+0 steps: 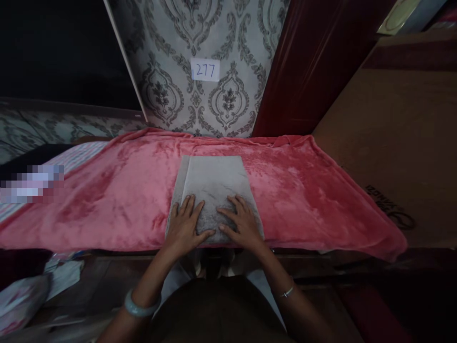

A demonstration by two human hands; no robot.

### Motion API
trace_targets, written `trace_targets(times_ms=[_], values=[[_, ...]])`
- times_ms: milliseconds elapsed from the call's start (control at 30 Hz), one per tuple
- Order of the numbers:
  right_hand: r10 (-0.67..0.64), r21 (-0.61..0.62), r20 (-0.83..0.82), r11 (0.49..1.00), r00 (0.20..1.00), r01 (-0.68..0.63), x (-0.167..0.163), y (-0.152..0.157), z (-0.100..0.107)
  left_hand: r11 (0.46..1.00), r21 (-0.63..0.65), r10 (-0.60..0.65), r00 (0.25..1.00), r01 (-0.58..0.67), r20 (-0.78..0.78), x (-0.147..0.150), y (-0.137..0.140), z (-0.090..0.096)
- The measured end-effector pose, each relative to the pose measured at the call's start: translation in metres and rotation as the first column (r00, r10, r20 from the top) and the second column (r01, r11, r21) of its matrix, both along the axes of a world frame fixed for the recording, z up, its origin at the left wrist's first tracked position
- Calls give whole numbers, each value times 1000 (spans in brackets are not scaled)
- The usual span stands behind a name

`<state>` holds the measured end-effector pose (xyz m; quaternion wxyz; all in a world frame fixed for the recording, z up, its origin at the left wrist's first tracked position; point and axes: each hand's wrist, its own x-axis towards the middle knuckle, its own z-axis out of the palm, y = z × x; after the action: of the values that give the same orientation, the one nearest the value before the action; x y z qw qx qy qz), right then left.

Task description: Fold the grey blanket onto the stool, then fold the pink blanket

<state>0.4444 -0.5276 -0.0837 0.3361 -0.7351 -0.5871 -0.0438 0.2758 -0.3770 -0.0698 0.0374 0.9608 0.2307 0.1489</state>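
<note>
My L hand [184, 226] & R hand [244, 223] rest palms-down, fingers spread, on folded grey cloth [217, 178]. Prob. light, soft, floppy; best hold: opp. side edges.

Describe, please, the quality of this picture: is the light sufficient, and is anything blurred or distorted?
Head view: light is dim, the screen nearly black; head view: faint sheen on the dark red panel; head view: mosaic squares hide a patch at left; head view: left hand and right hand on the grey cloth are readable, slightly soft.
</note>
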Motion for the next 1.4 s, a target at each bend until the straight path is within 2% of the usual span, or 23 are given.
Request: trace_targets(times_ms=[133,333,533,667,767,867,967,1067,1200,1400], values=[[34,34,-27,999,999,-33,4,-2,-1,1000,2,-1,1000,1,-7,0,0,1],[-25,-10,0,1000,1000,25,-2,5,3,1000,1,0,1000,0,6,0,0,0],[107,95,-90,991,990,-98,-2,9,9,1000,-9,-9,1000,9,26,0,1,-1],[85,133,-134,989,987,-67,1,8,3,1000,-2,1,1000,-1,13,0,0,0],[37,93,-81,995,996,-29,-1,9,1,1000,6,10,1000,-10,4,0,-1,0],[55,56,-57,997,997,-51,-2,9,4,1000,2,8,1000,-8,14,0,-1,-1],[97,91,-102,992,990,-88,-1,8,5,1000,-3,-5,1000,5,22,0,0,-1],[82,118,-112,991,990,-68,-1,7,4,1000,-3,-6,1000,6,13,0,0,-1],[72,70,-52,995,996,-69,-3,6,5,1000,-5,4,1000,-4,6,0,0,-1],[100,78,-94,993,991,-93,-1,6,5,1000,-17,-6,1000,7,19,0,0,0]])
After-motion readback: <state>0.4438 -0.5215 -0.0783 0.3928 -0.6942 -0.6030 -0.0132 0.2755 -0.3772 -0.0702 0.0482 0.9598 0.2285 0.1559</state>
